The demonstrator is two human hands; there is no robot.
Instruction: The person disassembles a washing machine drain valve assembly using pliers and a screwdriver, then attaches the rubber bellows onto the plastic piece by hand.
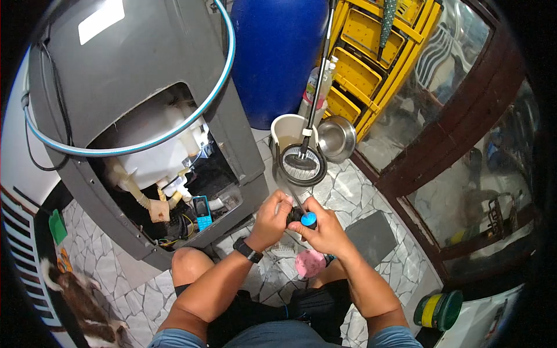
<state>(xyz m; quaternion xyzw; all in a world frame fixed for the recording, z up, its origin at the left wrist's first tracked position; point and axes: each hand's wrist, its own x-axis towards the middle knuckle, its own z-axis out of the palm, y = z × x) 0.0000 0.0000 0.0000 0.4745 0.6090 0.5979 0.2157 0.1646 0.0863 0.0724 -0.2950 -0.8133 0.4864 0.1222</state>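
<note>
Gripping noted: R hand (322, 229) fingers closed round blue-ended tool (308, 220); L hand (271, 216) fingers pinching dark part (294, 216) directly alongside, prob. to steady it. Exact contact btwn the two unclear. Pink item (310, 264) just below fingers, apparently kept w/in reach. Left of fingers: grey machine (145, 58), opening exposed, apparent ph. (202, 213) at opening's edge. Beyond fingers: bucket (278, 129), long-handled brush (302, 163) against it, prob. for support.

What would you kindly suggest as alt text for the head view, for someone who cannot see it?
Someone's left hand and right hand hold a small dark object and a blue-ended object above a patterned floor. At left, a grey machine stands open, showing corrugated hoses; ahead are a bucket and a blue barrel.
</note>
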